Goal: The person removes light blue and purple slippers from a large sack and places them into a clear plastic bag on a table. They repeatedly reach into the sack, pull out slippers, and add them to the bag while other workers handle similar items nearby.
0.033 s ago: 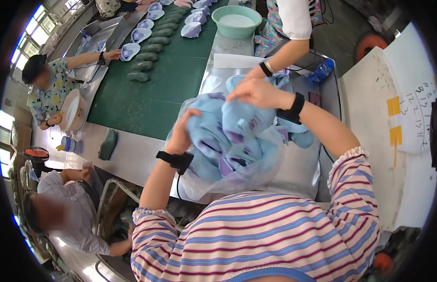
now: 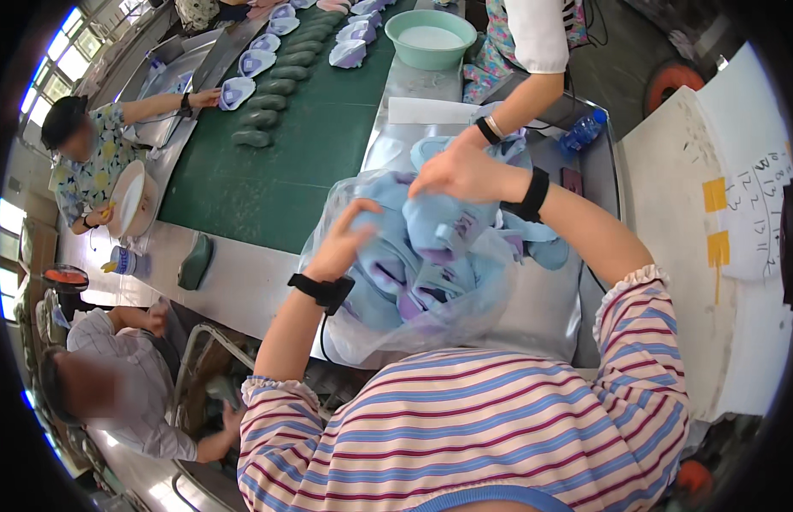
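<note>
The blue upper [image 2: 446,220] sits atop a pile [image 2: 381,299] in a clear bag [image 2: 388,341] on the metal surface [image 2: 546,307]. The right hand [image 2: 473,175] has its fingers closed on the upper's top; the left hand [image 2: 338,249], fingers spread, grips nothing. Likely step: separating one piece; lifting it calls for a firm pinch.

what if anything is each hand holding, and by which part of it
The right hand holds a light-blue fabric piece near its upper edge; the left hand, fingers spread, shows no clear hold.

Green basin [image 2: 430,58], blue bottle [image 2: 583,130], perhaps a phone [image 2: 571,179].
</note>
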